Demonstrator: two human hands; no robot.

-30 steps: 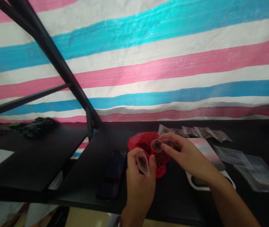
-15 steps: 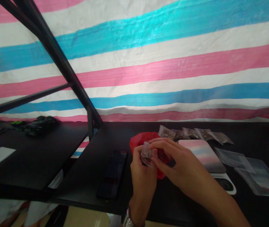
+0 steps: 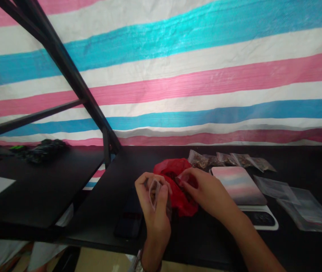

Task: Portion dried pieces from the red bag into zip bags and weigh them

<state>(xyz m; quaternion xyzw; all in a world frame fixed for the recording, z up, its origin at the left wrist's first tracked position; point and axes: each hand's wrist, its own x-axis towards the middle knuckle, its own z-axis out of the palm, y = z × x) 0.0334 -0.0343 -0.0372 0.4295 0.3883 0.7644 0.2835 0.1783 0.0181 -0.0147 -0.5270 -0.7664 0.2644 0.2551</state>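
Observation:
My left hand (image 3: 155,204) is closed around a small clear zip-lock bag (image 3: 154,194), its mouth held apart and facing up. Some brownish contents show inside. Over the opened red plastic bag (image 3: 185,202) is my right hand (image 3: 203,185), thumb and fingers pinched together at the bag's mouth. Between those fingertips shows a small clear plastic piece (image 3: 179,177), mostly hidden, so its shape is hard to tell. Dark brown loose bits (image 3: 172,175) lie in the red bag.
Several filled zip-lock bags (image 3: 243,160) lie in a row behind a digital scale (image 3: 239,185). Flat clear bags (image 3: 311,207) rest at the right. A dark phone (image 3: 128,223) lies left of my hands. A black frame bar (image 3: 73,73) slants up at the left, before a striped sheet (image 3: 206,87).
My hands have moved apart. The right one has left the small bag's mouth for the red bag, taking the clear piece along; the left has shifted left with the zip-lock bag.

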